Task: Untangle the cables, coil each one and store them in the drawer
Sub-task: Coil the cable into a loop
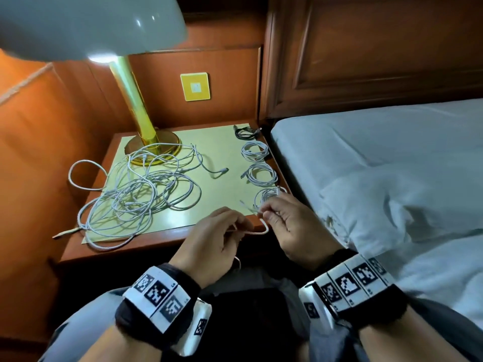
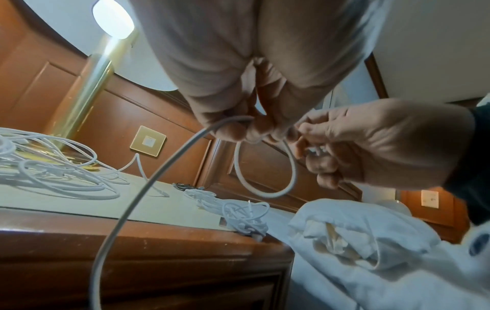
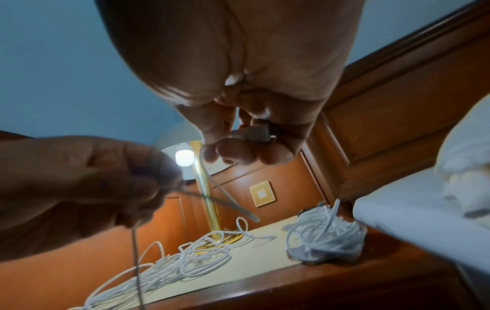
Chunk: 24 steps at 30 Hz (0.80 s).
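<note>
Four coils lay finished in a row along the right edge of the desk (image 1: 167,239): three white coils (image 1: 262,173) and, at the far end by the wall, one dark coil (image 1: 245,132). The rest, a loose white tangle (image 1: 136,194), sprawled over the left half of the desk, some loops round the brass base of the lamp (image 1: 153,147) and one loop hanging past the left edge. Both hands were up in front of the near edge, working a single white cable (image 2: 265,188). Left hand (image 1: 211,241): grip closed, thumb and fingers pinching the cable where a small loop hung below them, the long run trailing down toward the lap. Right hand (image 1: 290,226): grip closed on the same cable near its end, the plug (image 3: 258,134) caught between thumb and fingertips. Handling, as judged from the look: the cable was light, thin and limp, with enough spring to hold a curve and to pop open if let go; the smooth jacket would likely slide through a slack pinch. The plug looked the only stiff part and the natural anchor, so best taken at the plug with one hand while the other laid even loops, keeping a pinch at the crossing. The tangle would probably tighten if yanked; better to feed ends through. The drawer was not clearly visible from where I stood; nothing stored yet, by the look of it.
</note>
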Each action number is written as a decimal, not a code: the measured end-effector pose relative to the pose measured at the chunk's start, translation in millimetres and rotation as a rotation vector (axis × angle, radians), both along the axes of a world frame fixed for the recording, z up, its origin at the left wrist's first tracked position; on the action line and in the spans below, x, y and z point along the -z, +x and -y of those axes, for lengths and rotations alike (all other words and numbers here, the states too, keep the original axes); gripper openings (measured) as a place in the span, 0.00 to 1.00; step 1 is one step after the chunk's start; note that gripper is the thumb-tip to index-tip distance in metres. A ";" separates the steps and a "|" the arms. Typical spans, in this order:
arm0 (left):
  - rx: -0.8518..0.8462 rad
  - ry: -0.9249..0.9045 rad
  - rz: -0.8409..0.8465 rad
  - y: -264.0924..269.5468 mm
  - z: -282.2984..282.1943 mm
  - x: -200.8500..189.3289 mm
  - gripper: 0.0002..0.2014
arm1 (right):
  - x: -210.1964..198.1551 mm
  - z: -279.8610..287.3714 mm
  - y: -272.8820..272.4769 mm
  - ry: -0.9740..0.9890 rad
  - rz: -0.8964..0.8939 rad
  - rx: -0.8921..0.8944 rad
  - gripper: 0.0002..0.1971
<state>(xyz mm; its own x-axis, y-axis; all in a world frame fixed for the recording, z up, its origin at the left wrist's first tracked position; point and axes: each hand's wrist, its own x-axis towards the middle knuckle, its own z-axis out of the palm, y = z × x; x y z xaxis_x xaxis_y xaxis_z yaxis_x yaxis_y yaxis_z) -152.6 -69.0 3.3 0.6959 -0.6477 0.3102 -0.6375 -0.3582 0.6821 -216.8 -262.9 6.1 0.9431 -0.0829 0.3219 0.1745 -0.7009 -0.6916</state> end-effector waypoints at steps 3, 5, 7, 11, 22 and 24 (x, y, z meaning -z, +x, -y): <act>-0.044 -0.171 -0.068 1.8 -2.6 -0.4 0.11 | -2.3 -7.1 -2.8 0.033 -0.101 -0.058 0.06; -0.079 -0.249 -0.088 5.0 -5.5 2.4 0.12 | -6.9 -11.5 -5.2 0.189 -0.180 -0.091 0.06; -0.097 -0.259 -0.054 7.4 -7.5 3.9 0.15 | -10.9 -14.7 -6.4 0.357 -0.211 -0.108 0.07; -0.099 -0.177 0.069 10.6 -10.8 2.0 0.10 | -12.5 -16.7 -4.0 0.505 -0.213 -0.087 0.07; -0.224 -0.144 0.078 11.3 -5.0 8.3 0.09 | -20.6 -8.2 -4.8 0.769 -0.475 -0.127 0.16; -0.217 -0.156 0.089 10.0 -4.6 5.6 0.10 | -22.8 -5.6 -5.6 0.836 -0.539 -0.141 0.14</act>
<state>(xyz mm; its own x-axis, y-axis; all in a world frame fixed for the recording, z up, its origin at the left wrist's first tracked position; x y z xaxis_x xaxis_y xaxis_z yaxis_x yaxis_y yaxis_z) -142.7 -64.4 -2.3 0.7785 -0.4261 0.4608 -0.6174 -0.3877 0.6845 -222.4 -257.3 28.9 0.9644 0.0367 -0.2618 -0.2634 0.0489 -0.9635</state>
